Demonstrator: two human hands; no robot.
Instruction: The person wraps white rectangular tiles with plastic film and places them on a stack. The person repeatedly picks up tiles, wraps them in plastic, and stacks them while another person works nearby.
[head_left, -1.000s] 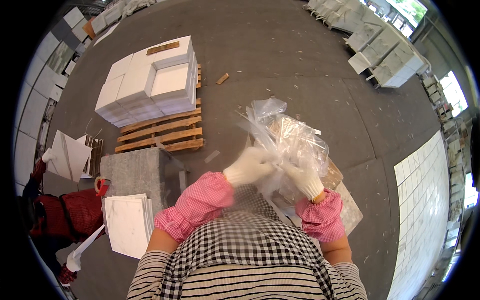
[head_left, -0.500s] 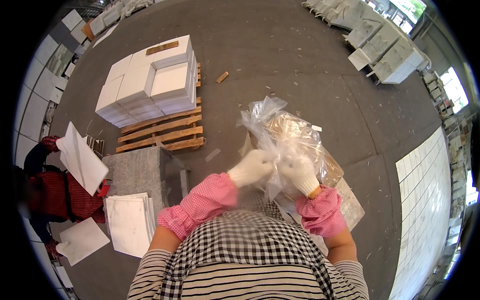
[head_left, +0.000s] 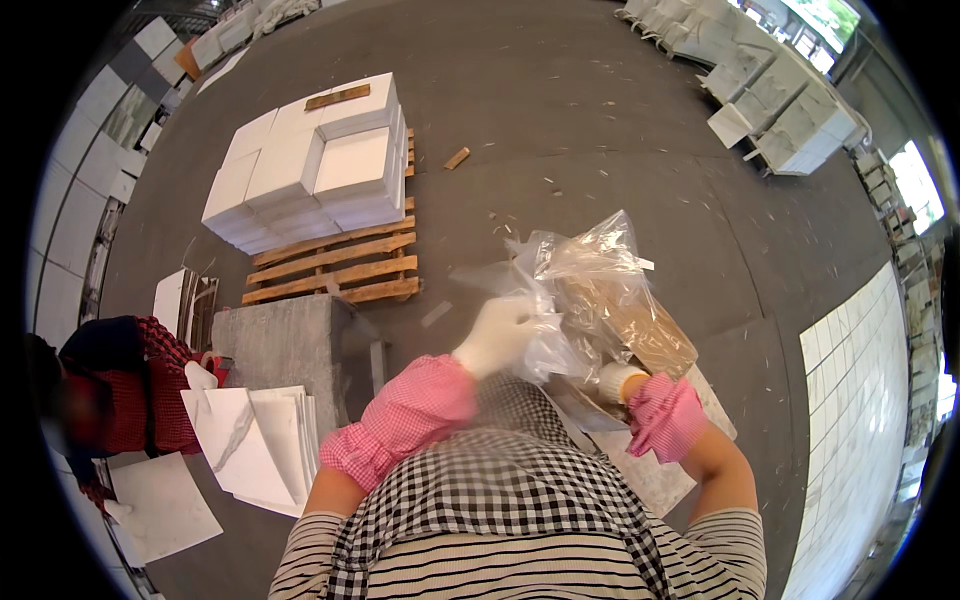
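Observation:
My left hand, in a white knit glove, closes on the gathered edge of a clear plastic bag in front of me. My right hand, gloved the same way, is lower and nearer my body, at the near side of the bag. Its fingers are hidden by the crumpled plastic. Beneath and beside the bag lies a flat brown piece that looks like cardboard, partly covered by shiny film. Under these shows a pale stone-like slab.
White blocks sit stacked on a wooden pallet ahead left. A grey block stands nearer. At far left a co-worker handles white tiles. Gridded white tiles cover the right floor.
My right hand has dropped nearer and its fingers have gone behind the plastic. The bag's top has swung right. The co-worker's raised tile has come down against the tile stack.

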